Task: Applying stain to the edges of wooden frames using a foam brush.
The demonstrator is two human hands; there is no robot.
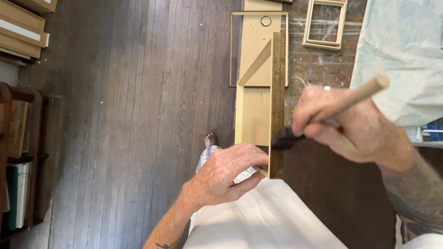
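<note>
- Head view: the left hand (226, 173) grips the near end of a wooden frame (258, 106), held upright over the person's lap
- The frame's right side is stained dark brown; the other sides are pale bare wood
- The right hand (344, 122) is closed around a brush (323, 115), its dark bristles touching the stained edge near the bottom
- Another pale frame (324, 24) lies on the paint-marked floor (115, 115) beyond, well apart

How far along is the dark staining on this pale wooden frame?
Done: the right rail of the pale wooden frame is dark along its top face. In hand: the right hand holds a wooden-handled brush against that rail, while the left hand steadies the near end. Left: the bare left side.
</note>
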